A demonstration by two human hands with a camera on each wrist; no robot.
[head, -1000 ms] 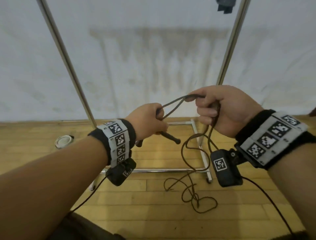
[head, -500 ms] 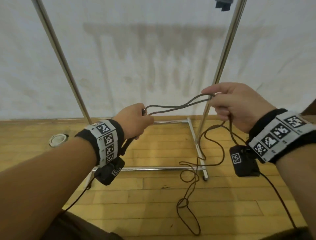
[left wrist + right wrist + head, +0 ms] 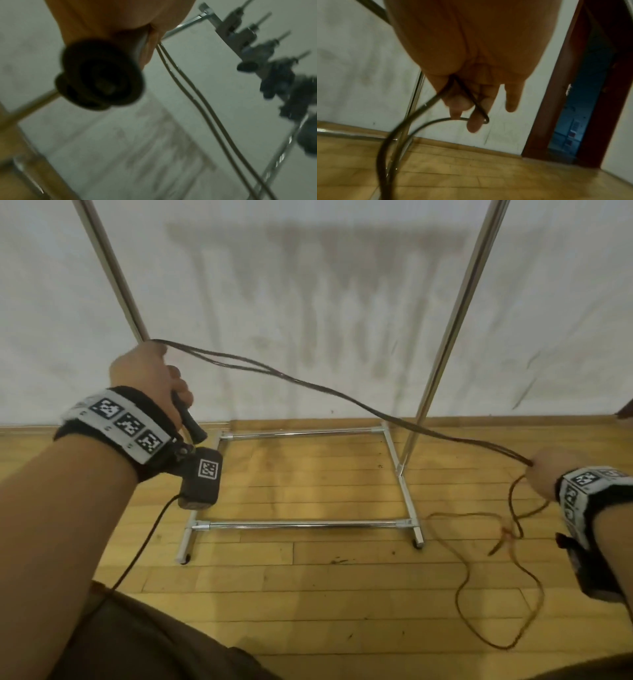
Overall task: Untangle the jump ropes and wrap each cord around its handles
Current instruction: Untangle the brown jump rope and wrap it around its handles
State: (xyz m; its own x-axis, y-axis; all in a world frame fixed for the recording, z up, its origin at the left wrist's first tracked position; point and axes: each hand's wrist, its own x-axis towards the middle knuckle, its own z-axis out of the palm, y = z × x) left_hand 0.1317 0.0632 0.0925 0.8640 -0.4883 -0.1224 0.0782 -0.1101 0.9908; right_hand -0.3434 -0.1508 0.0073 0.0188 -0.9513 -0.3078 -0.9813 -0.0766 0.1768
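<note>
The dark cord runs as two strands side by side through the air, from the left hand raised at the upper left down to the right hand held low at the far right. The span sags slightly and passes in front of the right upright of the metal rack. Beyond the right hand, the rest of the cord drops to the wooden floor, where it lies in loose, crossing loops just right of the rack's base.

The left hand's grip is closed in a fist around the black handles, whose ends stick out below the hand toward the wrist. The left wrist view shows the round butt ends of two handles side by side in the fist, with the two strands leaving the hand beside them.

The right hand's grip pinches the cord: in the right wrist view the thumb and forefinger press together on it, a tight bend of cord crosses the fingers, and the other fingers hang fairly straight.

Each wrist carries a black band with square printed markers and a small black camera box beneath. The rack stands on the floor against a white fabric backdrop. A dark red door frame shows at the right.
</note>
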